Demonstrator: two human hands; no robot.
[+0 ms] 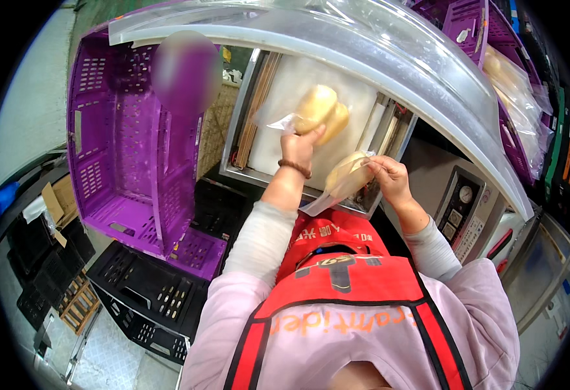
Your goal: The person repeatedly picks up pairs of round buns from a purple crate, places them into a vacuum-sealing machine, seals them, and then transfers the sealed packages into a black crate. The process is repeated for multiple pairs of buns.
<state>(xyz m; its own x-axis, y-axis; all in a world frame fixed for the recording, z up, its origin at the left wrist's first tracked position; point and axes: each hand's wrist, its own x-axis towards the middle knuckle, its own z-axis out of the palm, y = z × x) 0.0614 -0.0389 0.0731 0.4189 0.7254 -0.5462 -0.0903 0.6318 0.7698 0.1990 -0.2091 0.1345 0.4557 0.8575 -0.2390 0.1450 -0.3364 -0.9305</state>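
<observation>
My left hand grips a clear plastic bag with pale yellow, oblong food pieces in it. It is over the white bed of a chamber vacuum sealer. Lower right, my right hand pinches the edge of another clear bag, which holds a similar pale piece. This second bag lies across the front right part of the metal chamber rim. Exactly what the food is, I cannot tell. The sealer's transparent domed lid stands raised beyond my hands.
A purple plastic crate is on the left, near black crates. To the right is the sealer's control panel with a round gauge. Farther right, a purple crate holds several filled clear bags.
</observation>
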